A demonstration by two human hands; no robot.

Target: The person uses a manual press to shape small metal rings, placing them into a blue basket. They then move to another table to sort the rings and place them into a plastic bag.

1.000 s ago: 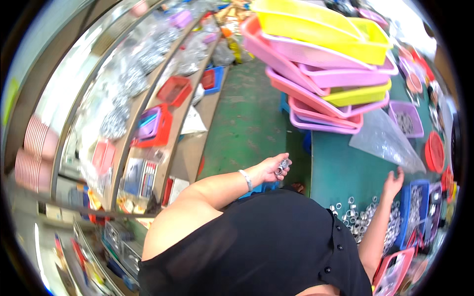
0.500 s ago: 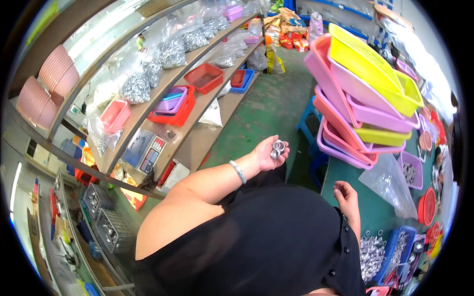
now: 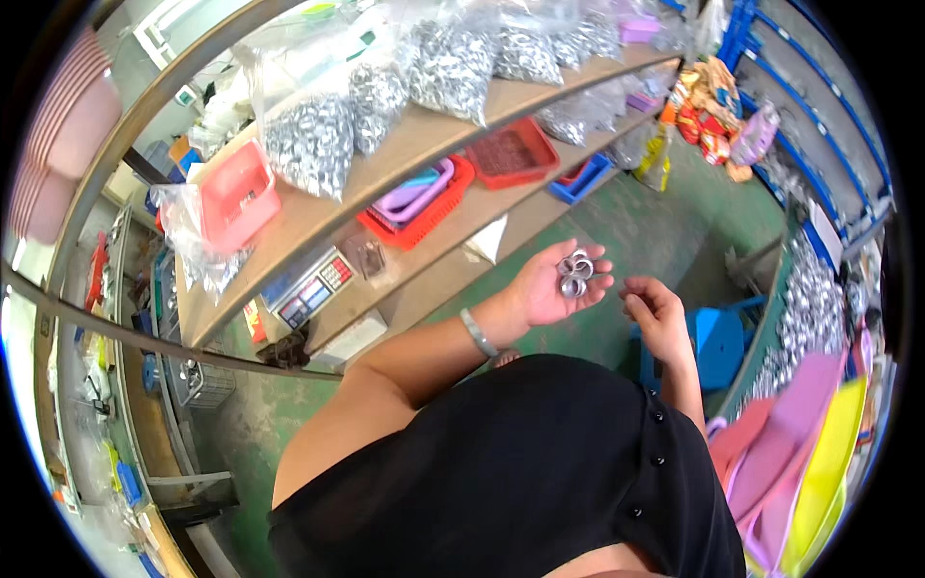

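My left hand [image 3: 547, 293] is held palm up in front of me, with several silvery metal rings [image 3: 575, 274] lying on its palm and fingers. The fingers are slightly bent beneath the rings. Just to the right, apart from the left hand, my right hand [image 3: 659, 316] has its fingers curled in toward the thumb. Whatever may be between those fingertips is hidden or too small to make out. A pale bangle [image 3: 477, 332] circles my left wrist.
Left of me, a shelf [image 3: 385, 159] bears clear bags of metal parts [image 3: 310, 144], a pink basket [image 3: 239, 197] and red trays [image 3: 511, 154]. A blue stool [image 3: 718, 347] stands on the right. Metal parts [image 3: 809, 299] are heaped on a bench, near stacked pink and yellow baskets [image 3: 819, 472].
My view has turned left toward the shelf, and the stacked baskets have shifted to the lower right. My right hand has come up close to the left hand, which still bears the rings.
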